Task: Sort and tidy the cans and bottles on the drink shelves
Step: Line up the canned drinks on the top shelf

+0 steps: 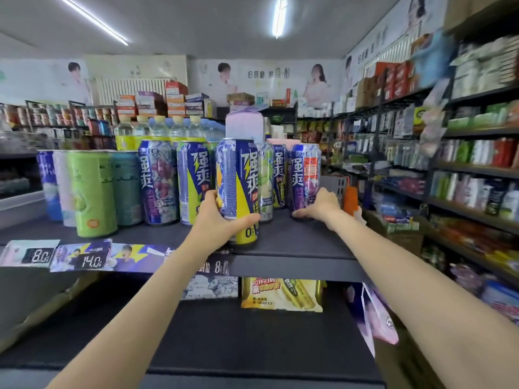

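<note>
Mid-sort: left hand (222, 217) grips the yellow can (241, 189), right hand (317, 204) wraps the purple can (305, 175) base; next, line both up

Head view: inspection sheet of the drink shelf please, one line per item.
Surface: dark top shelf, price tags along its front edge.
Job's things: yellow-and-blue can nearest the front; purple can to its right; more cans in a row to the left; water bottles behind.
Clutter: pink carton behind the cans.
Grippers: left hand grips the yellow-and-blue can; right hand holds the purple can's base.
Cables: nothing seen.
Surroundings: stocked store shelves on the right.
</note>
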Available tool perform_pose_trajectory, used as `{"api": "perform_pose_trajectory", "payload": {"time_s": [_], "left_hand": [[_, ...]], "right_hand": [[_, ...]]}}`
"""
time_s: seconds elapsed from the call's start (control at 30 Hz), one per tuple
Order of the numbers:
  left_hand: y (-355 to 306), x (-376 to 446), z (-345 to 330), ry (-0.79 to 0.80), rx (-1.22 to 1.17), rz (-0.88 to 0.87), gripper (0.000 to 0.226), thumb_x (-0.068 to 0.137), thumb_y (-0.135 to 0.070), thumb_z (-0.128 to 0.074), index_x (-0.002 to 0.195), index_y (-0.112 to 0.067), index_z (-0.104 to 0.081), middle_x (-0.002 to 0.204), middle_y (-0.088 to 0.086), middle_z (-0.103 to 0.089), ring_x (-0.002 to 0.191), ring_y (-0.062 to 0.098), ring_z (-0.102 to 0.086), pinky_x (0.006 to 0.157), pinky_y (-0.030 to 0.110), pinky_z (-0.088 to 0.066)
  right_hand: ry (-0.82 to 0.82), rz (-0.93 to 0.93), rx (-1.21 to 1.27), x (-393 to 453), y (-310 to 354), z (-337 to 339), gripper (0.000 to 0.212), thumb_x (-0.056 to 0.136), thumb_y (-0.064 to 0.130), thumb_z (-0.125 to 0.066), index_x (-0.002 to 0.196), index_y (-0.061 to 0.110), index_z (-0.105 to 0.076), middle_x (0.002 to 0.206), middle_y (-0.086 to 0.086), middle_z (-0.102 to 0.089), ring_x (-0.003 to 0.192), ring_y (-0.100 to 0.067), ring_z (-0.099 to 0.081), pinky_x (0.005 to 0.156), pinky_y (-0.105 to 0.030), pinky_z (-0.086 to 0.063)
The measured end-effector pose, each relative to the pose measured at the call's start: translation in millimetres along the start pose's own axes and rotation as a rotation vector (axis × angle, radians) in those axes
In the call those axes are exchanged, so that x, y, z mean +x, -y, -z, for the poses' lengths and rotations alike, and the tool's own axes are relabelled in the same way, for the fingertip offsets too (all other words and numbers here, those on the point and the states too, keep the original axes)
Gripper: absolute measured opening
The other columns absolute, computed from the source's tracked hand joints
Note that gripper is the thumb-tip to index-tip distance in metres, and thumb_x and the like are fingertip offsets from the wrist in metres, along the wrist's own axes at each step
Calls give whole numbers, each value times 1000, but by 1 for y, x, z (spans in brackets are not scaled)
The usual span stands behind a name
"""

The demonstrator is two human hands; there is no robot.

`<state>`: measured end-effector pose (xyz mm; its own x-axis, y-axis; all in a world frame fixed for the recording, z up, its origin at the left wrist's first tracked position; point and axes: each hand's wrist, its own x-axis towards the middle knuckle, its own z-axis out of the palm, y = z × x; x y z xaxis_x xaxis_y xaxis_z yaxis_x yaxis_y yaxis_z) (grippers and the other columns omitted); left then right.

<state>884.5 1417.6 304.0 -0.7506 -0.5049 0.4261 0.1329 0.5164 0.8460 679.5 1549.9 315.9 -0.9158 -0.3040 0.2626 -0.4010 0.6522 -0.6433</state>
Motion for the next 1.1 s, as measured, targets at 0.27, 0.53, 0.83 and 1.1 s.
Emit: {"api": "perform_pose_trajectory", "payload": {"time_s": [0.27, 0.53, 0.83, 1.1], "left_hand": [[3, 1, 2, 26, 19, -11, 104, 70, -43, -75, 147, -15, -10, 147, 3, -25, 126, 14, -29, 99, 28, -28], [2, -1, 6, -13, -48, 29, 95, 73, -38, -76, 144, -14, -19, 115, -6, -31, 105, 11, -30, 86, 26, -29], [17, 6, 47, -95, 33, 78, 94, 68, -40, -78, 141, -11, -26, 130, 4, -45, 116, 24, -44, 97, 38, -39], [20, 18, 61, 22, 64, 103, 109, 52, -56, -76, 140, -14, -27, 143, 4, -39, 129, 22, -38, 103, 39, -36]], "right_hand": [[-52, -5, 1, -1, 1, -4, 79, 68, 29, -83, 129, 1, -40, 131, -16, -50, 122, -32, -48, 97, -38, -42], [-20, 2, 55, -5, 3, -4, 67, 72, 24, -80, 124, 5, -43, 128, -16, -54, 118, -33, -51, 97, -37, -41], [-213, 103, -3, -11, 14, -5, 80, 72, 31, -79, 131, 3, -33, 135, -16, -40, 126, -33, -40, 100, -40, -37], [95, 242, 219, -34, 64, -32, 62, 77, 28, -76, 125, 6, -43, 124, -8, -54, 110, -23, -53, 92, -33, -43]]}}
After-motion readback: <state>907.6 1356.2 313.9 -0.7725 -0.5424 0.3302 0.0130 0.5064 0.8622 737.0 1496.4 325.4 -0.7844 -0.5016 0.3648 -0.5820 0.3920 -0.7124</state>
